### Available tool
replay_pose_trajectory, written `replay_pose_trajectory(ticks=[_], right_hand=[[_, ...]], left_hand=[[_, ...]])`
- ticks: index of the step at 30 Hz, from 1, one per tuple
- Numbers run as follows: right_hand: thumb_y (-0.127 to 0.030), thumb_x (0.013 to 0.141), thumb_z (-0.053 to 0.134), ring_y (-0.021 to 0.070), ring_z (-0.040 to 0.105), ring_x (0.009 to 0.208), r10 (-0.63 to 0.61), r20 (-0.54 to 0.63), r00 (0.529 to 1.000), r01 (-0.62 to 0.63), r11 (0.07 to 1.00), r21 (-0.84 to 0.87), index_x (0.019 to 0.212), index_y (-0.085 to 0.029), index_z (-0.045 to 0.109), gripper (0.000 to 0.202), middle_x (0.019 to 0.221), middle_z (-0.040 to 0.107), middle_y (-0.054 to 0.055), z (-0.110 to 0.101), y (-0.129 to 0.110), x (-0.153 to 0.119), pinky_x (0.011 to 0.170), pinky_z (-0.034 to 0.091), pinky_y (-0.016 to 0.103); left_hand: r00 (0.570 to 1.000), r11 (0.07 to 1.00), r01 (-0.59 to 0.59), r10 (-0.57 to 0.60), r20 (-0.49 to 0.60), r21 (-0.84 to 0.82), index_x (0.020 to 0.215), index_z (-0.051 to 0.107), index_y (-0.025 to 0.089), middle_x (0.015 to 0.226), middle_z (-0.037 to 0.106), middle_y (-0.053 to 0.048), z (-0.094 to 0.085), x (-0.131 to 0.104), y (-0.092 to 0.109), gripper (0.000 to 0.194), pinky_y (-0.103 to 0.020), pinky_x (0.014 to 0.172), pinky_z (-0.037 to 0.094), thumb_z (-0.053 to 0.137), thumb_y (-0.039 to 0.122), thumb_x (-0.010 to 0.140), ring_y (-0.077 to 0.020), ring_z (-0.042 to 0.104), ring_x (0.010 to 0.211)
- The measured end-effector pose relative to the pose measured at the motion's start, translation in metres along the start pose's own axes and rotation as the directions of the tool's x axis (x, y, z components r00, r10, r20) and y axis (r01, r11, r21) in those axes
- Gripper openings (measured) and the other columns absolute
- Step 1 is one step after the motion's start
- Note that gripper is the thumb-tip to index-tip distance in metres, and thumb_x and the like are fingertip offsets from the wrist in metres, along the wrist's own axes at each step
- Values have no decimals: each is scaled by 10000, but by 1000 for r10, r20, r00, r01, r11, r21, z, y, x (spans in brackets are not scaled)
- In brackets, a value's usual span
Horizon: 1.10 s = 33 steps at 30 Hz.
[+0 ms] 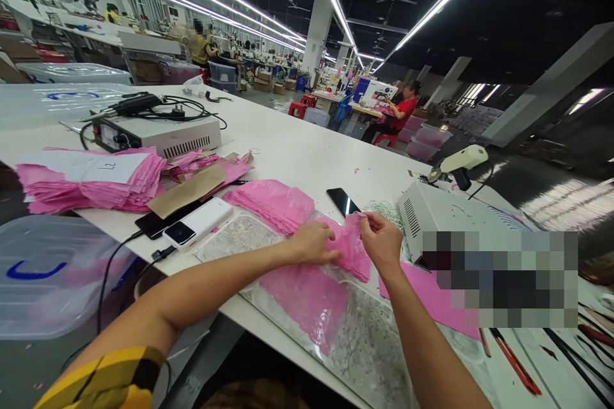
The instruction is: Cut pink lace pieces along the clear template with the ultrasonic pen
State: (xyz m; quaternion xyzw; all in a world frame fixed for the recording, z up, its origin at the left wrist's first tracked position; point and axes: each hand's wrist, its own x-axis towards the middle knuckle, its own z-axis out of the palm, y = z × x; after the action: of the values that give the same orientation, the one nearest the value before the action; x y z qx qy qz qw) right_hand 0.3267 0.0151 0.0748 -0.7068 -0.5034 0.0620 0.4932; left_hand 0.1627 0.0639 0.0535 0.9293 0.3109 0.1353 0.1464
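My right hand (384, 241) pinches the upper edge of a pink fabric piece (355, 239) between thumb and fingertips, lifting it a little. Beside it, my left hand (314, 244) lies with fingers stretched out over pink fabric on the table. Just beyond that hand is a stack of cut pink fabric pieces (275, 203). Closer to me, a single thin pink piece (307, 303) is spread on a clear, speckled sheet (369, 326). A dark phone (341, 201) rests behind my right hand, near a tangle of pale thread or cord (386, 212).
On the left are a paper-topped pink bundle (91, 176), a white power bank (197, 223) and a grey box with cables (170, 134). To the right stand another grey box (426, 211), a hand-held cutter (458, 163) and red-handled tweezers or scissors (515, 361). Co-workers sit far off.
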Motion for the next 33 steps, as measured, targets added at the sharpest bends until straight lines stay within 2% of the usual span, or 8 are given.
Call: replay_pose_trajectory(ticks=[3, 8, 13, 16, 18, 22, 28, 33], right_hand=[[-467, 743, 539, 201, 659, 638, 41, -86, 995, -38, 999, 33, 839, -171, 692, 347, 698, 705, 59, -16, 0, 2, 679, 519, 329], [-470, 715, 567, 212, 669, 619, 111, -295, 949, -97, 993, 63, 869, -148, 691, 379, 743, 714, 88, -67, 5, -7, 600, 540, 319], [-391, 651, 578, 209, 656, 556, 377, -409, 831, -334, 926, 177, 915, -163, 672, 361, 630, 681, 48, -130, 37, -69, 567, 542, 321], [-458, 627, 569, 222, 647, 564, 498, -386, 777, -529, 848, 31, 847, -193, 673, 360, 583, 665, 35, -151, 62, -121, 614, 521, 346], [-514, 608, 545, 242, 640, 577, 531, -359, 768, -600, 792, -111, 780, -215, 674, 369, 546, 647, 29, -159, 77, -152, 617, 495, 365], [-545, 646, 508, 245, 624, 579, 544, -323, 775, -626, 729, -275, 700, -242, 669, 347, 557, 653, 25, -168, 103, -198, 583, 457, 359], [-508, 728, 519, 187, 548, 475, 453, -379, 807, -579, 734, -355, 812, -247, 666, 311, 565, 641, -6, -173, 116, -226, 525, 431, 328], [-549, 798, 516, 151, 557, 514, 218, -278, 935, -325, 839, -437, 903, -238, 644, 353, 595, 613, -22, -166, 101, -216, 536, 437, 283]], left_hand=[[997, 996, 81, -80, -14, 31, 948, 682, 138, 956, 676, -133, 16, 18, 37, 549, -394, 769, 489, 510, 649, 843, -292, 647, 880], [998, 994, 61, -58, -37, 92, 949, 665, 125, 988, 665, -152, 31, 43, 77, 279, -415, 785, 478, 501, 340, 883, -299, 630, 933], [983, 971, -179, 182, 0, 157, 909, 640, 132, 990, 646, -148, 34, 25, 91, 169, -440, 894, 438, 535, 243, 837, -289, 577, 997], [924, 910, -382, 374, 79, 161, 860, 629, 153, 956, 643, -108, 45, -4, 93, 123, -437, 1001, 378, 560, 246, 819, -248, 564, 960], [850, 827, -527, 516, 107, 195, 802, 611, 158, 880, 631, -88, 53, -23, 92, 79, -451, 1037, 340, 560, 218, 811, -230, 555, 898], [750, 724, -659, 653, 105, 203, 759, 574, 170, 806, 601, -55, 57, -47, 88, 41, -440, 1024, 342, 559, 194, 790, -200, 528, 804], [759, 769, -638, 636, 141, -35, 773, 576, 177, 849, 633, -41, 41, -45, 85, 50, -407, 1053, 333, 545, 213, 790, -168, 579, 806], [730, 738, -673, 673, 117, -47, 1172, 581, 180, 1292, 591, -113, 49, -41, 84, 326, -470, 1127, 258, 543, 382, 919, -259, 524, 1212]])
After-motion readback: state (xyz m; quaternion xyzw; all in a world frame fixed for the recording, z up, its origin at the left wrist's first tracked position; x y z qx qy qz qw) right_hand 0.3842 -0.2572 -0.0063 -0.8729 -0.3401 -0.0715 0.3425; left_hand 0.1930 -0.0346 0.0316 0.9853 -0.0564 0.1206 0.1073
